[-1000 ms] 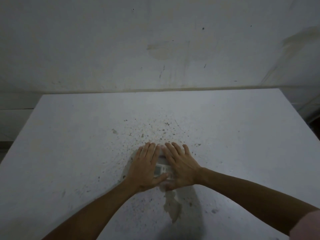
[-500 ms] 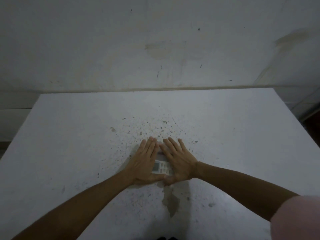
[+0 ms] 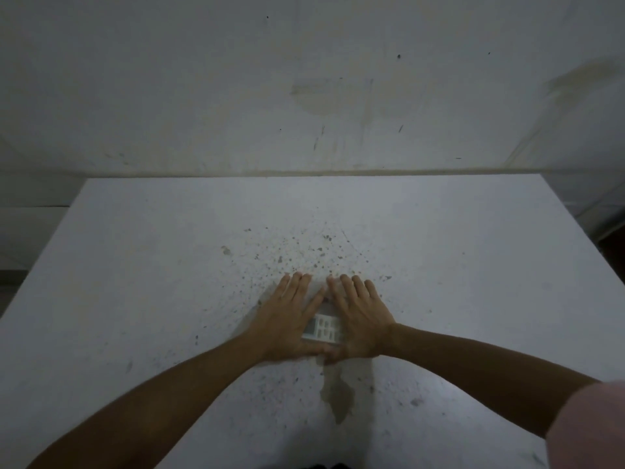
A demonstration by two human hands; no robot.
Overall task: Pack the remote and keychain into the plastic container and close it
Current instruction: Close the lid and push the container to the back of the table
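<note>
My left hand and my right hand lie flat, palms down, side by side on top of the plastic container, which sits on the white table a little nearer to me than the table's middle. My fingers are stretched out and pointing away from me, not curled around anything; both hands are spread open and laid against the container's top rather than clutching it. My thumbs come together at the near edge, and my forefingers nearly meet at the far edge, so a small triangular window is left between the hands.

Through that window I see the remote, white with rows of pale grey buttons, lying inside the container beneath its clear top. It lies flat, slightly askew to the table edge. Most of the container is hidden under my palms, so I cannot tell whether its lid is fully seated all round. The keychain I cannot make out; if it is in there, my hands cover it.

The tabletop around the container is speckled with small brown spots, thickest just beyond my fingertips, and a darker stain marks the surface between my forearms. A pink sleeve shows at my right upper arm.
</note>
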